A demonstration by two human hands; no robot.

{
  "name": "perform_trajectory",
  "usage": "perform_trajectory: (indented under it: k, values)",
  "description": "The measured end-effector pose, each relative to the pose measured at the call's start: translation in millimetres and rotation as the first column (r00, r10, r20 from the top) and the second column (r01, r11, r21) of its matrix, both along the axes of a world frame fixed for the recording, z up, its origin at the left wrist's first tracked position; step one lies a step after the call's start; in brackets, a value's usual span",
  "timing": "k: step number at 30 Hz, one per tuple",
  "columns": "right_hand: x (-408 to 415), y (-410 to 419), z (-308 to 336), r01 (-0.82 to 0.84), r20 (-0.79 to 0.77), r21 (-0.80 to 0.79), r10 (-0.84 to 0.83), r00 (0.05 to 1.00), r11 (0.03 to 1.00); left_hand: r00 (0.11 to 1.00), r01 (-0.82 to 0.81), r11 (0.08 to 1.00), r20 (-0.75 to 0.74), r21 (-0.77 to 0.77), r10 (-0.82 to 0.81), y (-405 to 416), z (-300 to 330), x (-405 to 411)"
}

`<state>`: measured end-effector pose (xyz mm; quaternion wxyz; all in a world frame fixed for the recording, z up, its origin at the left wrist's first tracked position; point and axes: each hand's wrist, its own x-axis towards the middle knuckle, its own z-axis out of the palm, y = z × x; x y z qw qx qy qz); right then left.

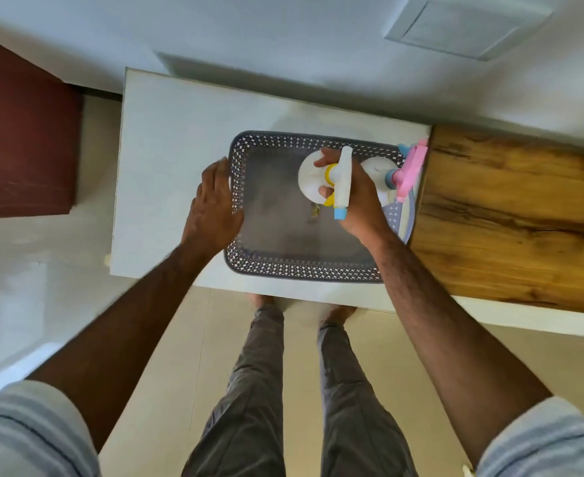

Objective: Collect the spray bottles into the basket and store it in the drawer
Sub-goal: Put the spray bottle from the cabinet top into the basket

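A grey perforated basket point(300, 268) sits on the white cabinet top point(173, 160). My right hand point(359, 201) grips the neck of a white spray bottle point(309, 175) with a yellow collar and blue nozzle tip, holding it upright inside the basket's right half. A second white bottle point(378, 166) with a pink trigger head stands in the basket's far right corner, partly behind my hand. My left hand point(213, 208) rests flat on the basket's left rim, its fingers around the edge.
A wood-grain countertop point(510, 215) adjoins the white top on the right, touching the basket's right end. A dark red cabinet point(22, 139) stands at the left. Beige floor tiles and my legs point(297, 390) lie below the front edge. A small scrap point(315, 212) lies in the basket.
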<state>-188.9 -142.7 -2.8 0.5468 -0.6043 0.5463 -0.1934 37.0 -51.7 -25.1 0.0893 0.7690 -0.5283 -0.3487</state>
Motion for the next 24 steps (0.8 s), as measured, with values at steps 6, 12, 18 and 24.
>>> perform_trajectory:
  k: [6, 12, 18, 24]
  values:
    - [-5, -8, -15, -0.055, 0.02, 0.053, 0.054, 0.998, 0.997, 0.999, 0.037, 0.998, 0.017, 0.042, -0.038, 8, -1, 5]
    - [-7, -16, -23, -0.084, 0.006, 0.027, 0.084, 0.996, 0.996, 0.999, 0.034, 0.997, 0.021, 0.064, -0.036, 10, -2, 5]
    - [-5, -9, -23, -0.107, -0.029, 0.011, 0.107, 0.994, 0.994, 0.996, 0.059, 0.994, 0.063, 0.089, -0.065, 16, 3, 2]
    - [-2, -2, -20, -0.072, -0.055, -0.035, 0.07, 0.996, 0.997, 0.973, 0.193, 0.978, 0.112, 0.08, -0.202, 36, 18, 2]
